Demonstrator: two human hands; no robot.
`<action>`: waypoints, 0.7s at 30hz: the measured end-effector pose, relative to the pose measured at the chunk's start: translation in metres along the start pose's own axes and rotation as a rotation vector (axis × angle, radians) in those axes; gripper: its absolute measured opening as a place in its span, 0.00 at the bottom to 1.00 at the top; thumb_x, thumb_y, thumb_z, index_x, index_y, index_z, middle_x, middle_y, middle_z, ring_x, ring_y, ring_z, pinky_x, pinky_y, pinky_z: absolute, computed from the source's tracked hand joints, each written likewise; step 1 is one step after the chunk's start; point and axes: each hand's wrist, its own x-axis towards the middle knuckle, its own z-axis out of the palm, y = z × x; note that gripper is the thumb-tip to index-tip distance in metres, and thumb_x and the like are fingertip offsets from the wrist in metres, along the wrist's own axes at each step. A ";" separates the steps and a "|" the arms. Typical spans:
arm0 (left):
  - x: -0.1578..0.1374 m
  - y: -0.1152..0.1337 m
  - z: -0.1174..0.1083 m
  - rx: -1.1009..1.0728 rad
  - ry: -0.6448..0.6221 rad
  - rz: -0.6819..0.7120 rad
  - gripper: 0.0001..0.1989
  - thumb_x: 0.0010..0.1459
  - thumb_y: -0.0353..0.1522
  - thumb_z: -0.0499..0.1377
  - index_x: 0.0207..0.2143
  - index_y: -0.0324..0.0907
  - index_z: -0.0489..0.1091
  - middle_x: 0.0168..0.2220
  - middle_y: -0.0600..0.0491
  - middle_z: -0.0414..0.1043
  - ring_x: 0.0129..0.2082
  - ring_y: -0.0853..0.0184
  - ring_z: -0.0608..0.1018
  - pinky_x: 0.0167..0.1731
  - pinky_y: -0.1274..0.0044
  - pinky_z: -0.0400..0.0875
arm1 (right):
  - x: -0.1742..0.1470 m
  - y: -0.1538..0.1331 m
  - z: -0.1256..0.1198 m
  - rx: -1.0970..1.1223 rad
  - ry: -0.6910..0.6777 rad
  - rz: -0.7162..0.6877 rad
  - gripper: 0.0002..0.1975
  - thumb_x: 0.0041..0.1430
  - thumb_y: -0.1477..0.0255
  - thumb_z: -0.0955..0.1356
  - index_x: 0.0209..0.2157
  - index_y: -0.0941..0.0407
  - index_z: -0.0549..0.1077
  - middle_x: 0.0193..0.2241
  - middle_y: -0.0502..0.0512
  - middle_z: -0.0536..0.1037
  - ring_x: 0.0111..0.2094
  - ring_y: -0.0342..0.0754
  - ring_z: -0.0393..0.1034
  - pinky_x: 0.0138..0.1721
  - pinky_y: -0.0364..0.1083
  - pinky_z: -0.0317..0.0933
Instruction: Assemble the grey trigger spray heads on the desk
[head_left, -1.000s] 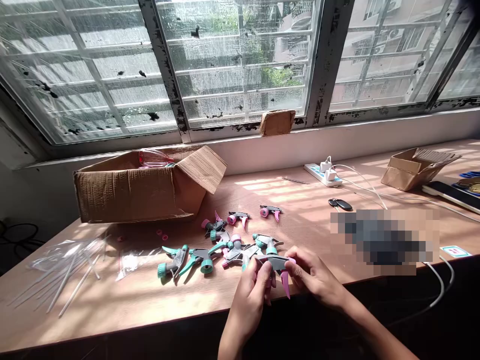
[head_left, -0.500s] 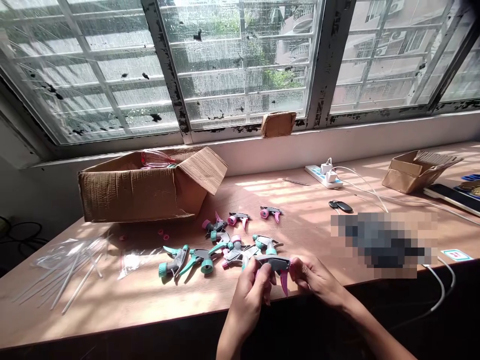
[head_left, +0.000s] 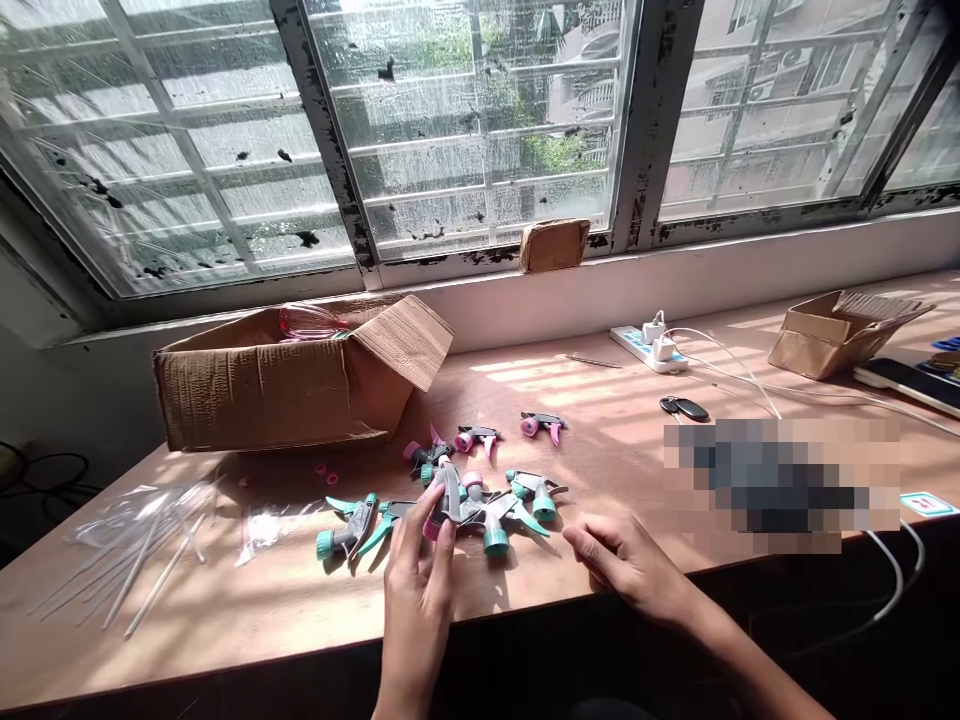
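My left hand grips a grey and pink trigger spray head between thumb and fingers, over the pile on the table. My right hand is closed near the table's front edge, right of the pile; whatever is inside its curled fingers is hidden. Around the left hand lie several other spray heads, among them a teal and grey one on the left and a teal-collared one on the right. Farther back sits a pink and dark grey spray head.
A cardboard box holding clear pink bottles stands at the back left. Thin white tubes and plastic bags lie at left, near small pink rings. Toward the right are a power strip, keys, cables and a smaller box.
My left hand has moved left with the pink and grey spray head, now over the pile. My right hand has parted from that spray head and stays closed near the same place.
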 end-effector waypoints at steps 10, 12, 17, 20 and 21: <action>0.016 -0.056 -0.010 0.581 -0.031 0.357 0.16 0.68 0.32 0.55 0.56 0.52 0.73 0.51 0.49 0.76 0.53 0.51 0.71 0.54 0.57 0.66 | -0.001 0.004 0.003 -0.008 -0.015 0.007 0.26 0.70 0.52 0.62 0.24 0.55 0.63 0.18 0.45 0.62 0.20 0.42 0.61 0.23 0.42 0.53; 0.015 -0.060 -0.007 0.599 -0.029 0.383 0.16 0.68 0.32 0.56 0.55 0.51 0.73 0.51 0.49 0.75 0.54 0.51 0.70 0.54 0.56 0.66 | -0.001 0.004 0.004 -0.001 -0.013 0.008 0.25 0.70 0.52 0.62 0.24 0.55 0.62 0.18 0.45 0.60 0.19 0.41 0.60 0.23 0.41 0.52; 0.010 -0.038 -0.009 0.485 -0.011 0.300 0.13 0.68 0.35 0.56 0.50 0.48 0.76 0.53 0.47 0.73 0.57 0.50 0.68 0.57 0.55 0.65 | -0.001 0.002 0.004 -0.034 -0.008 -0.023 0.25 0.71 0.53 0.62 0.24 0.55 0.62 0.19 0.45 0.62 0.19 0.41 0.60 0.23 0.41 0.52; 0.013 -0.009 -0.031 0.326 -0.025 0.228 0.12 0.67 0.40 0.56 0.44 0.49 0.78 0.54 0.49 0.74 0.59 0.52 0.69 0.60 0.59 0.64 | 0.000 0.002 0.004 -0.024 -0.010 -0.021 0.25 0.72 0.53 0.60 0.25 0.55 0.63 0.18 0.46 0.63 0.19 0.42 0.60 0.23 0.42 0.52; 0.017 -0.001 -0.043 0.283 0.044 0.190 0.12 0.67 0.41 0.57 0.43 0.49 0.78 0.53 0.50 0.75 0.58 0.53 0.71 0.60 0.60 0.65 | 0.000 0.002 0.004 -0.018 -0.012 -0.015 0.25 0.73 0.53 0.59 0.26 0.55 0.64 0.18 0.46 0.63 0.19 0.42 0.60 0.23 0.42 0.53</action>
